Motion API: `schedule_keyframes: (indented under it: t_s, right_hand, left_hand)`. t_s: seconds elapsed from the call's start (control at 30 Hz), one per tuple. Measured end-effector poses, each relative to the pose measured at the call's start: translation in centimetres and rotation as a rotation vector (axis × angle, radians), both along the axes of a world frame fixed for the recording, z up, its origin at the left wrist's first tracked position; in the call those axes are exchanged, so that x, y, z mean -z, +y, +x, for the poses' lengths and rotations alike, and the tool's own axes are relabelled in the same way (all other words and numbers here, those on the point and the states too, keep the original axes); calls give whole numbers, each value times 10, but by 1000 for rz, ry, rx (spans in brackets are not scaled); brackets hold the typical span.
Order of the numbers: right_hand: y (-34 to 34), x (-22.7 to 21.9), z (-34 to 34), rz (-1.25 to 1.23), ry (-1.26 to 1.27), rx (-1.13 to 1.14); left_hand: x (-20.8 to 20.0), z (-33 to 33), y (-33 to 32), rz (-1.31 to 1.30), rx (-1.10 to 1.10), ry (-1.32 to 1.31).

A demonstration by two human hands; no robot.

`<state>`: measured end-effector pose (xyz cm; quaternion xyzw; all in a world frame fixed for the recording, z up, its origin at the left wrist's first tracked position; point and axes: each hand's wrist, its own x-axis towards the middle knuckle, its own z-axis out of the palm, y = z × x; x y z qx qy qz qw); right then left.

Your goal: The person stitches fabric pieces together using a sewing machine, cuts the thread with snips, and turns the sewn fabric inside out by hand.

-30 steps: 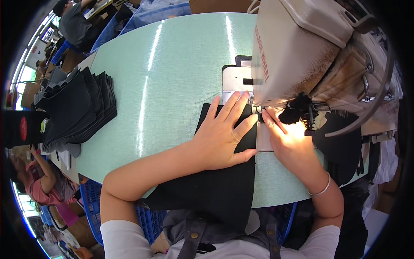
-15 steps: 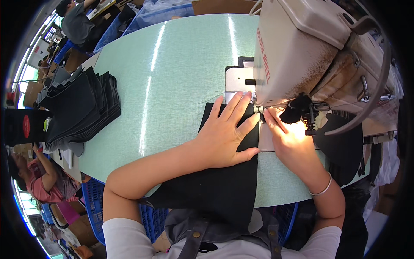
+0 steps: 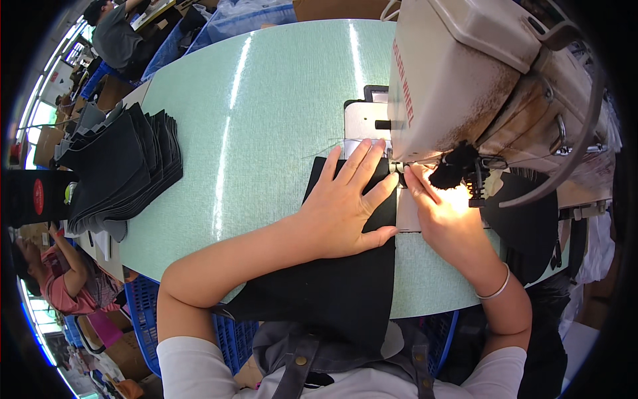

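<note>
A black fabric panel (image 3: 332, 282) lies on the sewing machine's table and hangs over its near edge. My left hand (image 3: 345, 199) rests flat on the panel with fingers spread, its fingertips just left of the presser foot (image 3: 397, 167). Close by on the right, my right hand (image 3: 442, 213) has its fingers drawn together, with the index fingertip at the foot. Whatever those fingers pinch, if anything, is hidden. The sewing machine (image 3: 458, 73) stands over the right hand, and its lamp lights that hand brightly. The needle cannot be made out.
A stack of dark cut pieces (image 3: 126, 169) sits at the left of the pale green tabletop (image 3: 266, 126). Another black piece (image 3: 525, 226) lies right of my right hand. Blue baskets (image 3: 143, 312) stand below the near edge. Two other people are off to the left.
</note>
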<state>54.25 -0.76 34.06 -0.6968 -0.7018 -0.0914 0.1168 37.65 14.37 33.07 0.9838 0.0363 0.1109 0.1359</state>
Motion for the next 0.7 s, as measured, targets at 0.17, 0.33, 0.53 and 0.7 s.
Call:
schedule_keyframes:
  t_s: [0.17,0.33,0.53,0.7]
  right_hand:
    - [1,0,-1,38,-1,-2]
    - [2,-2,-1,36,4,1]
    - [1,-6,-2,-14,-33,6]
    - [3,-4,-3,49,-20,-8]
  left_hand:
    - [-2,0,0,-3,-2,9]
    - [-3,0,0,-2,-1,19]
    - [-1,2,-1,-9,7,-110]
    - [-1,1,-1,-7,3,-97]
